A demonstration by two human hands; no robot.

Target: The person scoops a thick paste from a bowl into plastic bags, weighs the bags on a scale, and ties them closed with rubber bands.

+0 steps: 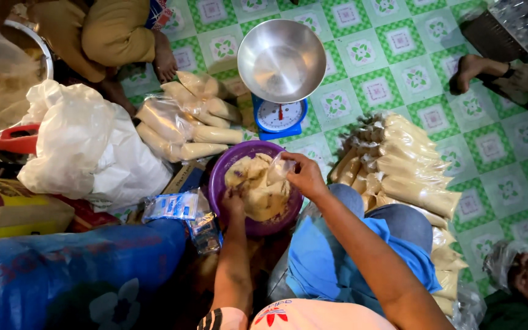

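Clear bag (pixel 281 166) pinched in right hand's (pixel 305 177) grip.

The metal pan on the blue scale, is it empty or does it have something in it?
Empty. The metal pan on the blue scale shows only bare shiny steel inside; no dough or bag lies in it.

Clear plastic bag (pixel 280 166), small, held open by right hand (pixel 305 177) over purple bowl (pixel 221 177). Filled clear bags of pale dough (pixel 407 177), long and tube-shaped, stacked right of bowl. Second heap of filled bags (pixel 184 122) lies upper left of bowl, beside blue scale with round white dial (pixel 279 116). Flat packet of blue-printed small bags (pixel 171 206) just left of bowl. Large white plastic sack (pixel 87 146) further left; yellow and red printed sack (pixel 7 208) at left edge.
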